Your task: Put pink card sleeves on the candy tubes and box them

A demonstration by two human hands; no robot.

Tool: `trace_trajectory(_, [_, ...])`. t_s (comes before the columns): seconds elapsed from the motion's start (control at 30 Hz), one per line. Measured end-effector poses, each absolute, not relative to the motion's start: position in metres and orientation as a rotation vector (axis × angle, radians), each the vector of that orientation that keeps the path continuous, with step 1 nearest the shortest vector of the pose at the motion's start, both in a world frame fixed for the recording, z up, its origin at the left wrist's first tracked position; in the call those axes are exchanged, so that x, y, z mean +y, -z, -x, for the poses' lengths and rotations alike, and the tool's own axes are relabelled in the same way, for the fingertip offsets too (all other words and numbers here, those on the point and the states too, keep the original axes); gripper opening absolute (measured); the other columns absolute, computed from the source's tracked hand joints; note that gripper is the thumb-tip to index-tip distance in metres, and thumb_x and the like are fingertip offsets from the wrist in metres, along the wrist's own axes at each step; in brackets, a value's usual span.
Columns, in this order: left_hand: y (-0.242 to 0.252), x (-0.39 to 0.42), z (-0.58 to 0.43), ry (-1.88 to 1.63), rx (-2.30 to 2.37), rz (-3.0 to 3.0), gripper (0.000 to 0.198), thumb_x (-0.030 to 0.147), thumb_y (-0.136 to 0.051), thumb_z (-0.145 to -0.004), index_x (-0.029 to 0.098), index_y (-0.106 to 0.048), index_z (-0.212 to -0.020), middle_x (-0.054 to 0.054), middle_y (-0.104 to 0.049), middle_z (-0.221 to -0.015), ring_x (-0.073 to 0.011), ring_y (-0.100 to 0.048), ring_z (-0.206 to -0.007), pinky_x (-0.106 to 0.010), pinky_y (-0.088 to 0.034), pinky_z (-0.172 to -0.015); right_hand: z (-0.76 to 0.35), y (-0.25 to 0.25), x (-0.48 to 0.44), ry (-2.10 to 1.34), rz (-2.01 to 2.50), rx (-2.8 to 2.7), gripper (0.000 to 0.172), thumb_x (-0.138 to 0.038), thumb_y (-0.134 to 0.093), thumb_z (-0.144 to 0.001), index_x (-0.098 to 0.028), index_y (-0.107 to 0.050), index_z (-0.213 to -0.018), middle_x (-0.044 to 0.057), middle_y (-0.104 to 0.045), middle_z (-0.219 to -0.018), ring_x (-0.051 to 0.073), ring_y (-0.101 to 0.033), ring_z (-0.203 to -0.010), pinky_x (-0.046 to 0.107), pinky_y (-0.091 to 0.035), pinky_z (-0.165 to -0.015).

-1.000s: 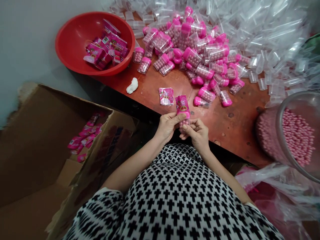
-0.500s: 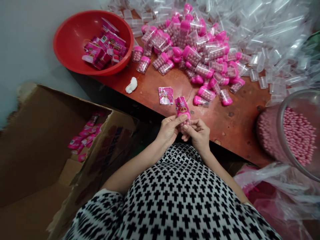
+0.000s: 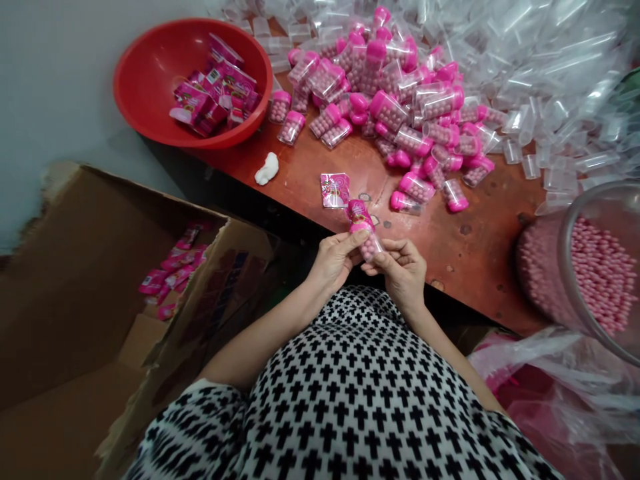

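Both my hands are closed on one small clear tube of pink candy balls (image 3: 370,248) at the table's front edge. A printed pink wrapper sleeve (image 3: 359,212) sits over the tube's far end. My left hand (image 3: 336,257) pinches the tube from the left, its thumb on top by the sleeve. With thumb and fingers, my right hand (image 3: 404,270) grips the tube's near end. Just beyond lies a flat pink wrapper (image 3: 335,191). Several filled tubes with pink caps (image 3: 413,141) are heaped farther back on the table.
A red bowl (image 3: 135,100) with pink wrappers stands back left, near a white lump (image 3: 267,169). A cardboard box (image 3: 45,267) holding wrapped tubes (image 3: 175,267) is at left. Empty clear tubes (image 3: 500,53) cover the back. A tub of pink balls (image 3: 600,273) stands right.
The tube has tilted in my hands, and more of its clear, ball-filled end shows. The wrapper sleeve now looks rounder around it. My right hand has shifted slightly right.
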State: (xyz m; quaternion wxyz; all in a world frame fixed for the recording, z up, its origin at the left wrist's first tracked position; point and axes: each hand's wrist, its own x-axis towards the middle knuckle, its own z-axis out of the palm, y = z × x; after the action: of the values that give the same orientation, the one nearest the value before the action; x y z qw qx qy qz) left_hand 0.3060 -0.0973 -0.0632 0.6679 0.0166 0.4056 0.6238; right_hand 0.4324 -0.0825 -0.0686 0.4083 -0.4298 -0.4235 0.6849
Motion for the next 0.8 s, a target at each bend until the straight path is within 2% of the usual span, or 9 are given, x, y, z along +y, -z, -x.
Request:
trace_trajectory(0.23, [0.0586,-0.0989,-0.3079,-1.539,0.85,-0.034,0.023,0.027,-0.082,-0.068,0.009,-0.069,-0.075,-0.007,-0.069,-0.076,-0.0126,-0.063,-0.067,-0.024,-0.051,-0.068,-0.428,0.0659,-0.0871,-1.628,1.129,-1.107,0.035,-0.038,-0.082,-0.067,-0.02,-0.058,-0.085,-0.001,-0.074,-0.074,0.016,-0.071,-0.055,0.033,-0.065,-0.058])
trace_trajectory(0.33, [0.0591,-0.0971,-0.3075,-1.545,0.857,0.01,0.023,0.026,-0.083,-0.066,0.01,-0.068,-0.074,-0.005,-0.068,-0.071,-0.0129,-0.063,-0.065,-0.025,-0.051,-0.068,-0.4255,0.0658,-0.0885,-1.581,1.148,-1.163,0.035,-0.039,-0.081,-0.068,-0.02,-0.058,-0.085,0.0,-0.075,-0.077,0.017,-0.071,-0.056,0.035,-0.065,-0.059])
trace_trajectory(0.53, [0.0571,-0.0981,-0.3071,-1.53,0.887,-0.004,0.029,0.024,-0.088,-0.057,0.008,-0.069,-0.071,-0.006,-0.068,-0.07,-0.0148,-0.064,-0.068,-0.026,-0.051,-0.07,-0.4275,0.0712,-0.0881,-1.621,1.14,-1.109,0.035,-0.037,-0.082,-0.068,-0.02,-0.058,-0.087,-0.001,-0.074,-0.071,0.018,-0.071,-0.055,0.035,-0.065,-0.057])
trace_trajectory(0.7, [0.0549,-0.0963,-0.3048,-1.55,0.825,0.006,0.025,0.027,-0.084,-0.064,0.009,-0.068,-0.069,-0.005,-0.067,-0.067,-0.0125,-0.062,-0.063,-0.025,-0.05,-0.067,-0.4291,0.065,-0.0891,-1.529,1.154,-1.174,0.031,-0.033,-0.081,-0.069,-0.02,-0.06,-0.086,0.0,-0.075,-0.075,0.018,-0.073,-0.059,0.033,-0.065,-0.059])
trace_trajectory(0.8, [0.0558,-0.0951,-0.3057,-1.567,0.827,-0.022,0.028,0.03,-0.086,-0.06,0.01,-0.068,-0.069,-0.004,-0.066,-0.067,-0.0119,-0.06,-0.062,-0.025,-0.05,-0.066,-0.4273,0.0639,-0.0896,-1.519,1.139,-1.171,0.029,-0.032,-0.081,-0.069,-0.02,-0.06,-0.086,0.0,-0.075,-0.075,0.018,-0.072,-0.057,0.034,-0.065,-0.058])
